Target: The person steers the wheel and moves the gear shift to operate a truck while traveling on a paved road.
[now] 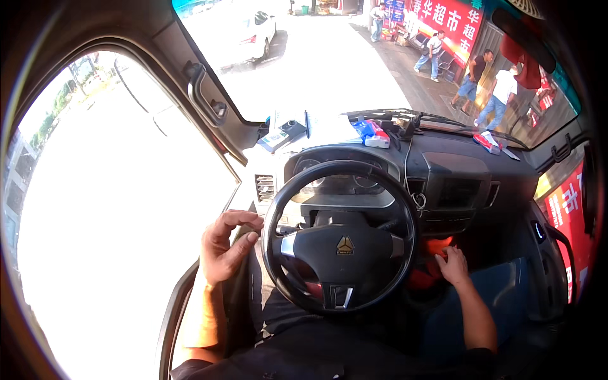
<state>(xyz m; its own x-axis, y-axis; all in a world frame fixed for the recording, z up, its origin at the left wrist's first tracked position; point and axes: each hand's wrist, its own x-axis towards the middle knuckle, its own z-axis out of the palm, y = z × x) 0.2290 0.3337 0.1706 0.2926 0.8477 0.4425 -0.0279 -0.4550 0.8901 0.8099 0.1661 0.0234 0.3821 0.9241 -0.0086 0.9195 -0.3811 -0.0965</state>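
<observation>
My left hand (229,246) is raised beside the left rim of the black steering wheel (273,221). Its fingers curve over, with a gap between them and the thumb. I see nothing held in it, and the fingertips come close to the rim. To the right of the wheel and lower down, my right hand (453,266) has its fingers bent in at a red-orange, soft-looking thing (437,244). Whatever lies under those fingers is too small and shaded to name.
Papers and a dark device (292,128) lie on the dashboard (443,161), near a blue-and-red packet (373,134). The door (180,310) is at my left. Outside, a white car (250,38) stands ahead, and several people walk past red signs (446,25) on the right.
</observation>
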